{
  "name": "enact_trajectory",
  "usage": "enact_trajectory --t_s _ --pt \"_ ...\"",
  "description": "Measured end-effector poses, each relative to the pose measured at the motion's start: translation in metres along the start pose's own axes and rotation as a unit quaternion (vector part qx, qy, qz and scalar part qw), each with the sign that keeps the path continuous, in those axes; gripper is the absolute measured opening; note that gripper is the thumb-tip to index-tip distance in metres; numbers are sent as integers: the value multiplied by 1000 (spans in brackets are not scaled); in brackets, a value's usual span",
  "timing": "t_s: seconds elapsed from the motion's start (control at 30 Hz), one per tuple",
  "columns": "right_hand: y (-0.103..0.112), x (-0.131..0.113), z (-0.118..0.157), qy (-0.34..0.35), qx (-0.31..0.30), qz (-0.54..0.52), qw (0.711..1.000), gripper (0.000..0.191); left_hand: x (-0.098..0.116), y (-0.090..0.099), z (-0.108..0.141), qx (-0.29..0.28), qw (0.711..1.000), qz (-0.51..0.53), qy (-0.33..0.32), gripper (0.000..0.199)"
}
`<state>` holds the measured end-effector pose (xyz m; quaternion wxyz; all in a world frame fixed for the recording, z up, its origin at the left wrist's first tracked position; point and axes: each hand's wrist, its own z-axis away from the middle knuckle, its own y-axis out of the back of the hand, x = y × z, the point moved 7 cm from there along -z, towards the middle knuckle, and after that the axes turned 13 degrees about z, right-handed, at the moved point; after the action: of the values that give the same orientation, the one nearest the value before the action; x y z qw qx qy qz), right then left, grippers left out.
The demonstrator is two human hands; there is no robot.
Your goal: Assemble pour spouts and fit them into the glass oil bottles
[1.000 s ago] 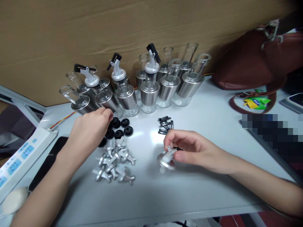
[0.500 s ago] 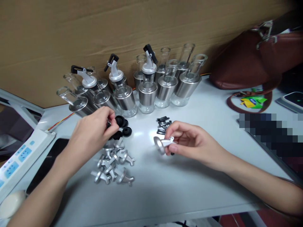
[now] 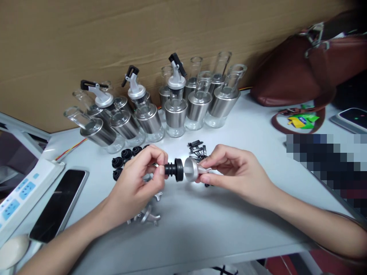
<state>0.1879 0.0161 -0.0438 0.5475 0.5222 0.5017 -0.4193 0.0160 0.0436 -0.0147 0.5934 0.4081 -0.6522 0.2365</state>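
Between the fingertips of my left hand (image 3: 140, 179) is a black ribbed rubber stopper (image 3: 175, 169), its wide end facing right. My right hand (image 3: 233, 172) pinches a silver pourer spout (image 3: 191, 170) by its narrow end, the round collar turned towards the stopper. The two parts are lined up almost end to end; whether they touch I cannot tell. Several black stoppers (image 3: 126, 154) lie behind my left hand, which partly hides a pile of silver spouts (image 3: 149, 215). Small black lever pieces (image 3: 197, 149) lie just behind my right hand.
Glass bottles with steel sleeves (image 3: 176, 114) stand along the cardboard wall (image 3: 137, 34), three topped with pourers. A phone (image 3: 59, 206) and a power strip (image 3: 20, 194) lie at left. A brown bag (image 3: 286, 72) and a green-yellow packet (image 3: 303, 121) are at right.
My left hand has picked a black stopper from the group and carried it right, in front of the silver spout. My right hand still holds the spout in nearly the same place.
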Motion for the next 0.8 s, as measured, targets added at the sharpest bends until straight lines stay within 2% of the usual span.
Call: enact_trajectory --t_s 0.2,0.37,0.5,0.6,0.7,0.8 --pt "1 -4 5 27 20 34 999 17 2 -7 3 -2 1000 1 -24 14" --pt "6 -10 11 116 62 110 985 11 3 -8 6 -37 999 28 -28 12" --pt "8 -9 11 128 73 127 981 11 8 -6 3 -77 996 19 -41 30" --pt "7 -10 9 124 63 126 982 13 18 -4 0 -71 990 -64 -104 35" --pt "5 -14 10 160 57 159 973 14 29 -6 0 -55 962 -196 -184 26" --pt "3 -18 13 204 55 192 958 9 31 -11 2 -63 939 -256 -219 16"
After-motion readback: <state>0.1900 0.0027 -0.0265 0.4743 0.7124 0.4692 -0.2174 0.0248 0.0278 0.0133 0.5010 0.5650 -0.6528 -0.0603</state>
